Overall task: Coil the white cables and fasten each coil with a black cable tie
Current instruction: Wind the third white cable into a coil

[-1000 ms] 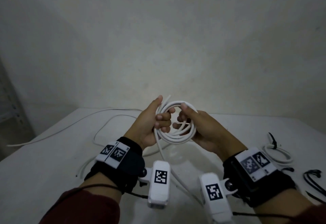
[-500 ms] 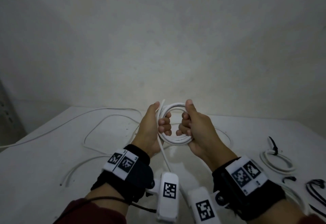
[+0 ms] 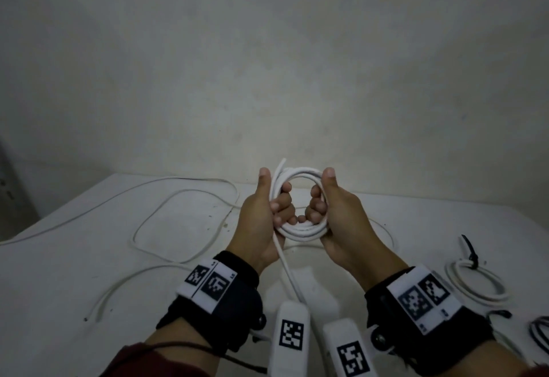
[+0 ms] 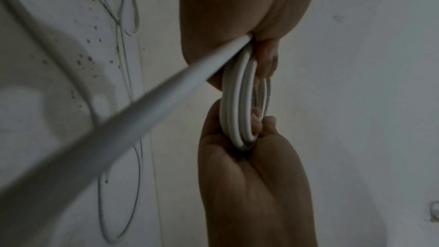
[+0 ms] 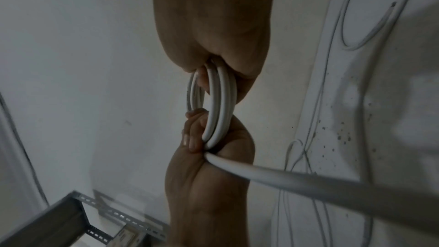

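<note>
A white cable coil (image 3: 300,229) of several turns stands upright above the table, held between both hands. My left hand (image 3: 261,213) grips its left side, thumb up and fingers curled through the ring. My right hand (image 3: 337,213) grips the right side the same way. The cable's loose tail (image 3: 286,266) leaves my left palm and runs down toward me. The left wrist view shows the coil (image 4: 237,110) edge-on, and so does the right wrist view (image 5: 221,100). A short cable end (image 3: 279,168) sticks up by my left thumb. No cable tie is in either hand.
A tied coil (image 3: 475,283) with a black tie (image 3: 471,254) lies at the right. Loose black ties (image 3: 539,332) sit at the right edge. Another white cable (image 3: 178,222) sprawls over the white table (image 3: 59,272) at the left. A metal rack (image 5: 95,213) stands beyond the table.
My right hand has shifted from feeding the loop to gripping the coil's right side. Both thumbs now point up and the coil faces me upright.
</note>
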